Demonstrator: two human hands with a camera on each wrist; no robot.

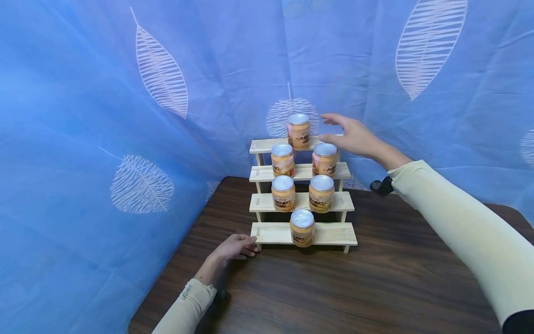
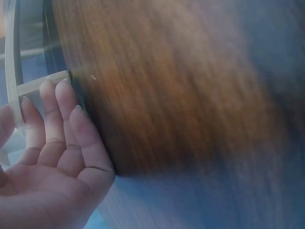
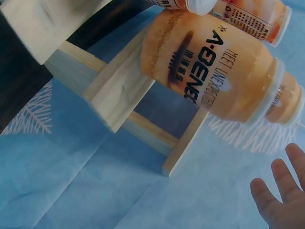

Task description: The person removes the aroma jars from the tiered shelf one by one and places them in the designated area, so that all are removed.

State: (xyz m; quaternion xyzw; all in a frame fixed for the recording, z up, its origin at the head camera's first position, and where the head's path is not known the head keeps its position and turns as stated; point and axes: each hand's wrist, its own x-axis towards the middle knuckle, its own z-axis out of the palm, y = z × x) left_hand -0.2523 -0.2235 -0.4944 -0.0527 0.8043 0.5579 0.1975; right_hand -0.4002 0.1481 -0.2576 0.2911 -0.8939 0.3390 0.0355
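Note:
A stepped wooden display rack (image 1: 267, 236) with stacked shelves bears several orange jars with silvery lids. At the left end of its lowest shelf, my left hand (image 1: 237, 247) holds the board edge. In the left wrist view, the thumb and fingers of that hand (image 2: 52, 157) lie on either side of the pale board (image 2: 13, 62). Level with the top shelf, my right hand (image 1: 354, 136) is in the air, fingers spread and holding nothing. It is to the right of the top jar (image 1: 298, 132) and above the right jar (image 1: 324, 162) on the second-highest shelf, apart from both.
Lower down are a left jar (image 1: 282, 160), a pair of jars on the shelf below, and a single front jar (image 1: 302, 228). The rack stands on a dark wooden table (image 1: 333, 287). Blue cloth (image 1: 233, 55) with white leaf prints hangs behind and to the left.

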